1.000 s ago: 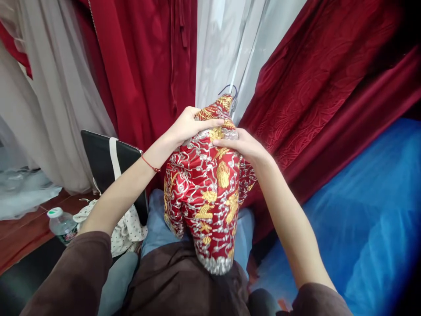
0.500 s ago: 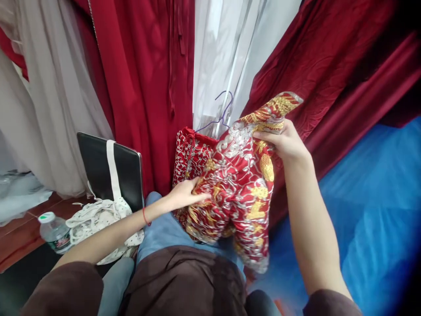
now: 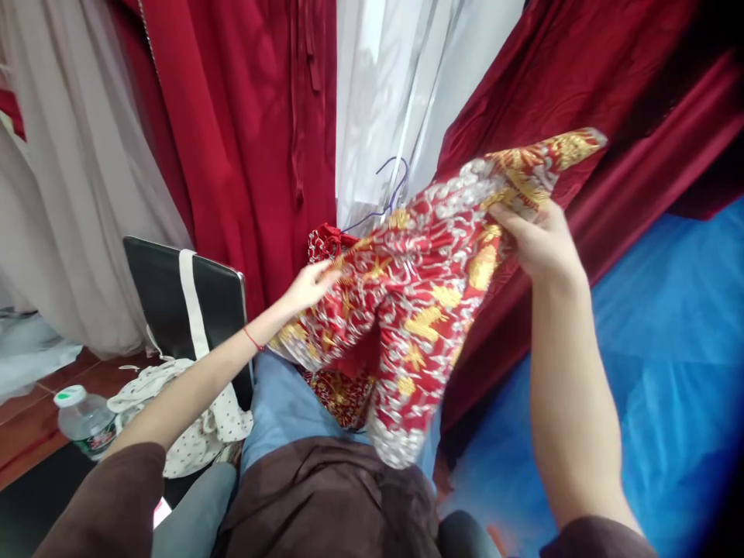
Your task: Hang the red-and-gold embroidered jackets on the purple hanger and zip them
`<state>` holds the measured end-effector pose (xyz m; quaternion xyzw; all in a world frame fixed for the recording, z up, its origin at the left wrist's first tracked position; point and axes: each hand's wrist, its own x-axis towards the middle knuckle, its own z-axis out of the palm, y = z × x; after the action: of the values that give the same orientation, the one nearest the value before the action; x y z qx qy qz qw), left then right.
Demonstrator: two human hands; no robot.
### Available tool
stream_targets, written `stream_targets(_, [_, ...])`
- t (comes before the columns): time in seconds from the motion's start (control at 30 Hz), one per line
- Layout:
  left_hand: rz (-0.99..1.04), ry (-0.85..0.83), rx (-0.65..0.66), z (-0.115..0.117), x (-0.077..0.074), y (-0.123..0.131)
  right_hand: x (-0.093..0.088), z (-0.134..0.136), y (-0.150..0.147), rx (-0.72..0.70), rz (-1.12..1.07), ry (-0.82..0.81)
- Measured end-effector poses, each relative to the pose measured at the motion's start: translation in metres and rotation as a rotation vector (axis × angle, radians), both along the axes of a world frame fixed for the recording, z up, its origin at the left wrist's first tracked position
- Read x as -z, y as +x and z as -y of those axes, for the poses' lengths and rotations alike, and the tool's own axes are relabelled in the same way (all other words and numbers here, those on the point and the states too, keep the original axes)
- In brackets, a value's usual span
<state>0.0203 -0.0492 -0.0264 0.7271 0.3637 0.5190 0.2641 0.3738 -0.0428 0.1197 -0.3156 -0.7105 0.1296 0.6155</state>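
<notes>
A red garment (image 3: 424,287) thick with gold and silver embroidery is stretched between my hands above my lap. My right hand (image 3: 538,240) is closed on its upper right edge, raised toward the dark red drape. My left hand (image 3: 311,283) pinches the garment's lower left part near a red collar piece. A thin purple hanger hook (image 3: 392,182) pokes up behind the cloth. The garment's lower flap hangs down over my blue jeans (image 3: 284,403).
Red curtains (image 3: 244,116) and white sheer fabric (image 3: 395,85) hang straight ahead, beige fabric at left. A black bag with a white strap (image 3: 186,294), a dotted white cloth (image 3: 198,418) and a plastic water bottle (image 3: 84,422) sit at lower left. Blue plastic sheeting (image 3: 656,349) covers the right side.
My right hand has pulled one end of the garment up and to the right, spreading it out. My left hand dropped from the top, then rose slightly along the left edge.
</notes>
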Motion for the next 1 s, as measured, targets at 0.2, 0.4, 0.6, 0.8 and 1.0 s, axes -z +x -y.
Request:
stream_targets(0.2, [-0.126,0.070,0.006,-0.020,-0.080,-0.058,0.002,-0.004,-0.010,-0.039,-0.092,0.072])
stream_targets(0.4, [-0.224,0.088,-0.029,-0.025,-0.098,-0.070,0.019,-0.011,-0.070,-0.177,0.069,0.004])
stream_targets(0.6, [-0.166,0.028,0.279,-0.003,-0.119,-0.010,0.042,0.000,-0.124,-0.345,0.327,-0.088])
stream_targets(0.8, [-0.163,0.001,0.039,-0.008,-0.114,0.024,0.072,0.005,-0.126,-0.304,0.253,-0.300])
stream_targets(1.0, [0.025,0.269,-0.201,-0.003,-0.114,0.031,0.115,0.007,-0.094,-0.450,0.269,-0.564])
